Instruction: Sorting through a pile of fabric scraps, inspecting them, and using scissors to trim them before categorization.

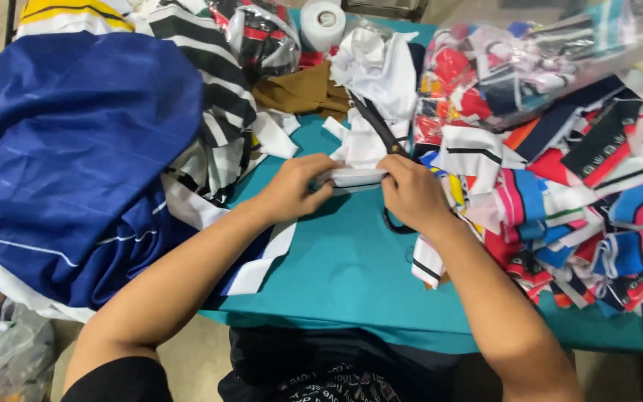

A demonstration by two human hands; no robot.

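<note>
Both hands, left hand (292, 187) and right hand (411, 195), pinch a white fabric strip (355, 177) over the teal tabletop (344, 268); black scissors (378, 128) lie just behind. A clear plastic bag (515, 67) holds colourful fabric scraps.

A table (351, 275) covered in teal cloth is filling the middle of the view, its near edge running across the lower part of the frame. Below that edge, a pale, dull floor (202, 357) is showing. At the lower left corner, a clear plastic bag (5, 350) is sitting on the floor beside the table. At the top left, a dark upright bar (11, 18) is standing against more pale floor. Even, soft light is falling from above, casting only faint shadows on the teal surface. No wall or window is showing.
</note>
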